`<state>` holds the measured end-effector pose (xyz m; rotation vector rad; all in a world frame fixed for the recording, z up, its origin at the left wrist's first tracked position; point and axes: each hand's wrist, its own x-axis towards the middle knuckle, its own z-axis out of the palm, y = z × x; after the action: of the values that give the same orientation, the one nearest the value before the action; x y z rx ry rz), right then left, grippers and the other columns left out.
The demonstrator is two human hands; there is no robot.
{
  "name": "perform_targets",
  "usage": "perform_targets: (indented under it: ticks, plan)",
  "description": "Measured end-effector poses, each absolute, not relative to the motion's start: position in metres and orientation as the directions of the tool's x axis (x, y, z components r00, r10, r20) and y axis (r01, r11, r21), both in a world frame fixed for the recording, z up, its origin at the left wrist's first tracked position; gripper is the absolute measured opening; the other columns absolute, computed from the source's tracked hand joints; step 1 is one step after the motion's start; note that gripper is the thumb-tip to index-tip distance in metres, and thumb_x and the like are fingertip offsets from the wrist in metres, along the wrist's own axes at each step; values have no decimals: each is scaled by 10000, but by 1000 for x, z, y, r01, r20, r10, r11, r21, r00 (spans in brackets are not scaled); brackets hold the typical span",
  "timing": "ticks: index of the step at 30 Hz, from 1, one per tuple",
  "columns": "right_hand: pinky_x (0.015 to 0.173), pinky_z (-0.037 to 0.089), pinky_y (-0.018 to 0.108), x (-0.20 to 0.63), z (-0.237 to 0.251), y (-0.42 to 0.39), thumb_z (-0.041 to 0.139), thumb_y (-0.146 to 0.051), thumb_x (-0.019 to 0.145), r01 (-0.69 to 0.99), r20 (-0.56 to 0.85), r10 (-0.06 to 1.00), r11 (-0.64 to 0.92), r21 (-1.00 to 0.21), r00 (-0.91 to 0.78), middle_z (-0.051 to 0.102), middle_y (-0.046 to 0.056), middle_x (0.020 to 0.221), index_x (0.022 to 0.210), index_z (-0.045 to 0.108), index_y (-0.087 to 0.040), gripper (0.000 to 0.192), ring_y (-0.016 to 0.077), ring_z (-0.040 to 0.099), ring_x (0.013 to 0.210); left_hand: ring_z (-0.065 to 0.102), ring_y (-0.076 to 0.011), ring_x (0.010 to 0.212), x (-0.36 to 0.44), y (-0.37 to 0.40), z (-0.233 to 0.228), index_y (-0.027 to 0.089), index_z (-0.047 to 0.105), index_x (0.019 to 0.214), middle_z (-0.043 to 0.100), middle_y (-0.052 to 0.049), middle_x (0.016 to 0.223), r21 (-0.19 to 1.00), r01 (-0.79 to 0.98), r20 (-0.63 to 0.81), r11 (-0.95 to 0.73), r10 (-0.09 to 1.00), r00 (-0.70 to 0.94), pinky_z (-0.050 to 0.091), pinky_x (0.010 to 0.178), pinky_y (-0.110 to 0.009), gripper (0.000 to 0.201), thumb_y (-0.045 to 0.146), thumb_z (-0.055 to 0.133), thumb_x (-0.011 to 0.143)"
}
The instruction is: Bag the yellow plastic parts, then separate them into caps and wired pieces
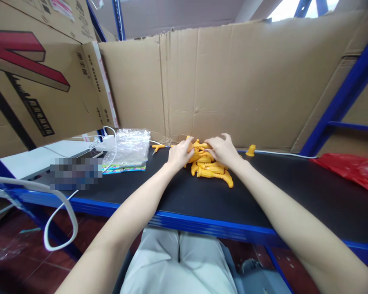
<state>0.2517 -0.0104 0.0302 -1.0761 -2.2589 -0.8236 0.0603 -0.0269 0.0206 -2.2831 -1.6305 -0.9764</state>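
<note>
Cardboard (227,90) walls the far side of a black table (190,198). Yellow parts (214,168) lie heaped near its centre, with one loose part (158,147) at the heap's nine o'clock and another part (250,150) at three. Left hand (180,154) at ten and right hand (222,150) at two touch the heap; whether either grip is closed on anything, I cannot tell. Handling looks under way: most parts sit together; which are finished doesn't show.
</note>
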Motion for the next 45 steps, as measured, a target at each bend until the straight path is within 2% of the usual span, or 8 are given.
perform_targets:
  ticks: [6,13,21,30,33,37,42,45]
  plan:
    - [957,185,517,253,29,-8,372,-155,843,792,595,538,513,331,-597,640,93,976,1074,546,-179,290,234,534,922,613,-221,965,61,-27,22,271,450,1257,643,-52,1073,212,904,570,-371,798,194,450,792,-297,427,312,489,834]
    - [950,181,490,249,36,-14,329,-76,829,818,665,480,394,420,-572,611,82,917,975,548,-192,288,223,493,892,623,-238,939,66,-22,21,245,532,1183,682,-62,977,285,897,543,-337,828,139,456,796,-314,409,381,509,799]
    - [915,216,485,260,28,-4,343,-145,876,753,615,452,513,412,-646,601,114,1073,1139,512,-179,315,236,493,988,621,-241,943,59,-23,22,243,558,1160,679,-63,989,278,899,547,-337,825,140,457,800,-315,408,376,526,775]
    - [891,229,471,259,36,-8,329,-96,845,822,630,529,378,425,-569,603,102,948,951,543,-173,251,236,467,922,621,-236,947,58,-22,20,236,564,1146,678,-69,1002,240,918,530,-317,834,149,458,787,-302,399,383,516,778]
    - [878,249,455,286,38,-1,383,-141,827,925,725,576,266,271,-378,582,120,979,977,538,-157,217,247,456,937,623,-234,937,51,-15,18,226,586,1112,679,-75,990,257,925,539,-278,836,101,458,789,-300,367,366,505,783]
    - [833,289,430,352,26,10,467,-323,810,980,792,588,-6,-197,163,544,155,1060,1019,544,-151,280,276,429,997,623,-218,924,42,-8,17,238,608,1064,683,-60,959,298,926,531,-230,846,39,457,785,-286,324,391,469,815]
    - [778,361,383,421,-13,17,572,-331,723,746,467,640,-265,-611,611,575,155,1019,916,597,-175,249,255,504,935,623,-204,906,38,-3,14,234,610,1039,680,-53,928,278,936,533,-214,846,35,458,769,-273,278,309,444,830]
    - [745,399,351,438,-30,25,632,-238,622,587,289,643,-312,-747,709,607,138,880,768,581,-184,164,244,544,836,624,-204,902,37,-1,11,229,593,1065,675,-60,934,263,945,540,-197,841,25,459,765,-273,286,278,433,834]
